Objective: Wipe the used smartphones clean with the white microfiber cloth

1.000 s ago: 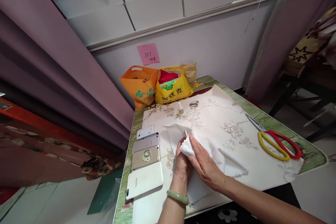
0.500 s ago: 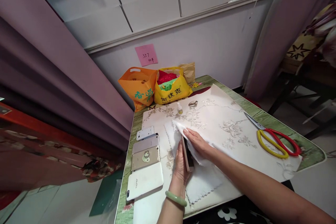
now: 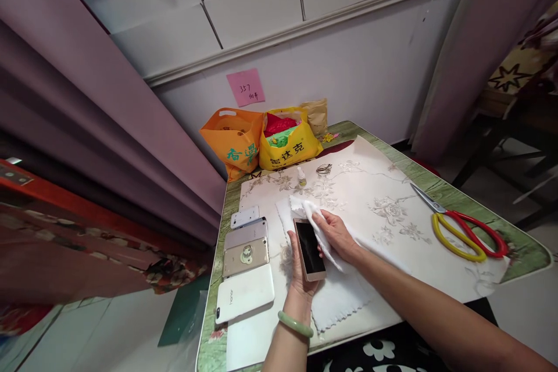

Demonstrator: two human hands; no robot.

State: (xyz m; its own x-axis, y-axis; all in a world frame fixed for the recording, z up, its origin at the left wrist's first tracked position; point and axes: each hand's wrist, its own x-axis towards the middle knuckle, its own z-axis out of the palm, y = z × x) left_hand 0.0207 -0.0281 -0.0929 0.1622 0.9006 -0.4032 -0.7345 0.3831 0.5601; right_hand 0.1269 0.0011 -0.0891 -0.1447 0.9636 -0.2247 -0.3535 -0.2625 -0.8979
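Note:
A smartphone (image 3: 310,251) with a dark screen and a pinkish-gold frame rests in my left hand (image 3: 301,279), screen facing up, with the fingers closed around its edges. On that wrist is a pale green bangle (image 3: 295,324). My right hand (image 3: 336,235) pinches a white cloth (image 3: 337,299) at the phone's upper right edge. The rest of the cloth hangs beneath the phone and spreads over the flowered sheet on the table. To the left, several phones lie face down in a column, the nearest a white phone (image 3: 244,293).
Large scissors (image 3: 462,232) with red and yellow handles lie at the right. A small spray bottle (image 3: 301,177) and a wire-like item (image 3: 324,170) sit farther back. An orange bag (image 3: 233,139) and a yellow bag (image 3: 290,142) stand against the wall.
The phone has turned from edge-on to screen up in my left hand. My right hand, holding the cloth, has shifted slightly right. The view has moved a little.

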